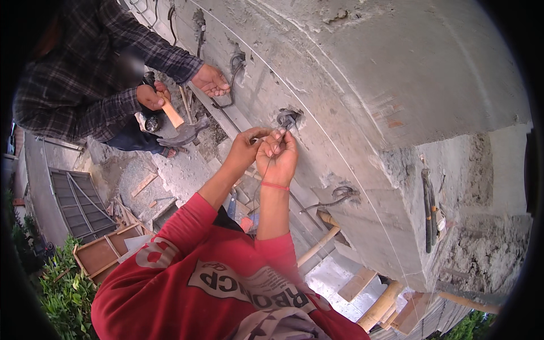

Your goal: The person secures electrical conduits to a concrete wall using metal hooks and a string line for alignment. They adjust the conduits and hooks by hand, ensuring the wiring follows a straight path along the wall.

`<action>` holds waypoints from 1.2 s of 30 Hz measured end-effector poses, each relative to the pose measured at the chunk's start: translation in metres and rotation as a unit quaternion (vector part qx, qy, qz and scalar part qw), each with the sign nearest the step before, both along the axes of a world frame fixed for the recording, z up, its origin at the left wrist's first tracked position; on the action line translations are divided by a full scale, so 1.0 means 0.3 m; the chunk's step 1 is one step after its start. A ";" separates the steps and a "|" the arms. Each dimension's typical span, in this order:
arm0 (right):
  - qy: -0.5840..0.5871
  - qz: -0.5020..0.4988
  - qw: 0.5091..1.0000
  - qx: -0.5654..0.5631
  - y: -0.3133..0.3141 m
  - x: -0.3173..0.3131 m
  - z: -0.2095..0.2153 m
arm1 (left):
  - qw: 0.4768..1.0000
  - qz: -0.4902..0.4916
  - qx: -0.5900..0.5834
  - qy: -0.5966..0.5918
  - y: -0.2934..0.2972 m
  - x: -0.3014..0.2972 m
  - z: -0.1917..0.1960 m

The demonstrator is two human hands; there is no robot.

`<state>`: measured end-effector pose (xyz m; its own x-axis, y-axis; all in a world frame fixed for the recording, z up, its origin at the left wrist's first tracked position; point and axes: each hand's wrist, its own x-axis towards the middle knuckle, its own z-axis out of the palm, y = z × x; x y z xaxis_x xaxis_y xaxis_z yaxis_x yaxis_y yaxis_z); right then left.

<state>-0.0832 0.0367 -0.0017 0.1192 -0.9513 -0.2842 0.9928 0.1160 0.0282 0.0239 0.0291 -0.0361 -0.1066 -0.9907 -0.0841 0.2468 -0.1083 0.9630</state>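
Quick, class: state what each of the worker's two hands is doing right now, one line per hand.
Left hand: fingers pinched closed on a thin wire at the hole in the concrete wall.
Right hand: closed, gripping the same wire.

Our hands [266, 148] are together at the wire [287, 120] in the wall [362, 85]; a co-worker's hammer [180, 129] lies left.

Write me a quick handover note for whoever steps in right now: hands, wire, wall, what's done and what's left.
Left hand: pinching the thin wire just below the hole in the concrete wall.
Right hand: fingers closed on the same wire, right at the hole.
Done: the wire is at the hole, where a dark wire loop sticks out; whether it is tied cannot be seen.
Left: probably fastening it there.
Nearby: a co-worker with a hammer at the next hole.
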 end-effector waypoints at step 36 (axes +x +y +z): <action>-0.187 -0.112 0.970 -0.103 -0.024 0.116 -0.018 | 0.719 0.073 0.096 0.685 -0.023 -0.144 -0.136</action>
